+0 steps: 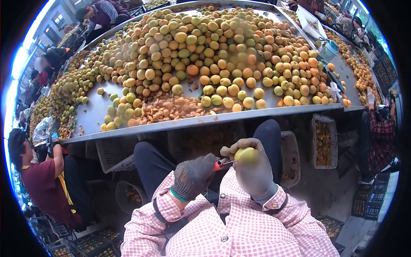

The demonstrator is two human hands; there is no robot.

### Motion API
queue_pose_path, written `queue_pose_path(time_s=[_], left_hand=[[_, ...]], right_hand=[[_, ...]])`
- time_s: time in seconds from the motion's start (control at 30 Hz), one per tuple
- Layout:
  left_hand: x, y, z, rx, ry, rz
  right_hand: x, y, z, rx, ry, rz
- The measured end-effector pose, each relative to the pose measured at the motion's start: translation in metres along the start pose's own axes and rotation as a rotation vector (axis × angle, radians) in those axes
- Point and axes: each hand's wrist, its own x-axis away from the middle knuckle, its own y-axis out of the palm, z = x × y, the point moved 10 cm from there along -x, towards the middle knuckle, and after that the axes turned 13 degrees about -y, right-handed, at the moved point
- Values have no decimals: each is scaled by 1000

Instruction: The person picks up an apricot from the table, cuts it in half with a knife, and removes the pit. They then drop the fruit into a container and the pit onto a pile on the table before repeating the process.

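Note:
My left hand [195,175], in a dark grey glove, is closed around a small tool with a red handle [218,166] and a metal tip. The tip points right, toward a yellow-green fruit [246,156]. That fruit is in my right hand [253,171], whose gloved fingers curl around its top and left side. Part of the right hand is blurred. Both hands are above my lap, in front of the metal table [180,123]. A pile of orange-brown fruit pieces [173,108] lies near the table's front edge.
Whole fruits [192,47] are heaped across the table. Below its edge stand a white crate [113,152], a bin [290,158] and a crate of pieces [324,141]. A person in maroon [45,184] sits at left, another in plaid [380,141] at right.

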Motion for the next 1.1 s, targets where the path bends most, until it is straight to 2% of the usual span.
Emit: queue_pose_path(time_s=[0.07,0.2,0.3,0.37,0.4,0.43,0.47,0.53,0.63,0.7,0.77,0.83,0.93,0.97,1.03,1.1], left_hand=[[-4,0,4,18,31,43],[-8,6,4,66,-14,82],[-11,16,-3,48,-95,20],[-10,29,-15,105,-207,-99],[-11,30,-16,104,-207,-94],[-9,32,-15,256,-197,-109],[-9,32,-11,409,-188,-126],[-10,30,-2,451,-199,-137],[-12,26,-3,435,-210,-136],[-11,22,-8,378,-219,-131],[-13,24,-15,290,-245,-211],[-12,22,-9,335,-245,-185],[-6,32,-2,459,-258,-132],[-2,36,-3,536,-276,-109],[4,39,-5,523,-291,-109],[9,45,-12,499,-342,-143]], right_hand=[[1,-7,3,-72,19,113],[1,-7,-1,-19,-5,146],[-10,-9,-4,32,9,139],[-16,-18,7,370,181,-11],[-16,-21,8,414,187,-55],[-16,-23,12,414,187,-59],[-17,-18,12,222,132,-47],[-18,-4,8,-85,73,12],[-24,4,5,-265,-31,-27],[-28,-5,0,-199,-13,-52],[-30,-6,-1,378,87,-244],[-25,-3,3,285,149,-188],[-25,7,-4,-83,-80,-82],[-23,8,0,-82,-77,-86],[-21,0,9,-105,-65,-7],[-18,1,15,-91,-56,-36]])
